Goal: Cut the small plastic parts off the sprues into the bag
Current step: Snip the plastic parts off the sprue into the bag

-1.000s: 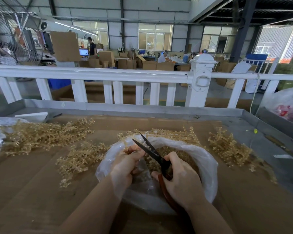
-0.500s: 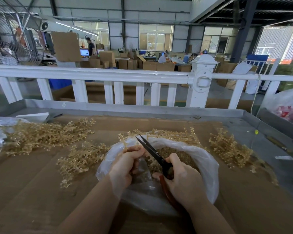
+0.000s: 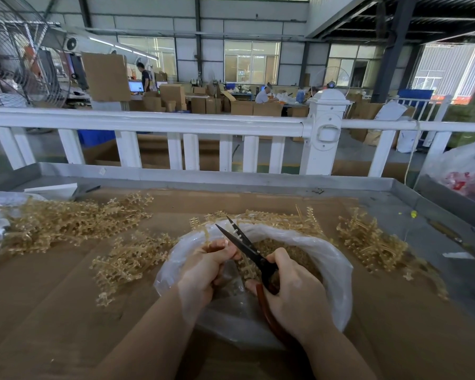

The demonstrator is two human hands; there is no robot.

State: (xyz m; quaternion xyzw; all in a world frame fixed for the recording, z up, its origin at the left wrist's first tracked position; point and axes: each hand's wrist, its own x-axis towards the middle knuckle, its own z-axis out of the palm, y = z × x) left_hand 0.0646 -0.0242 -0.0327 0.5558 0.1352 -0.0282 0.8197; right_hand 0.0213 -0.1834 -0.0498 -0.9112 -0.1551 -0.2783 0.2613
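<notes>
At frame centre, scissors (blades parted) are gripped by the right hand over the bag, while a sprue is apparently pinched by the left hand.

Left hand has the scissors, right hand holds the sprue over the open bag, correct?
Hands are swapped. In the head view the right hand grips the scissors, and the left hand holds the sprue over the open bag.
</notes>
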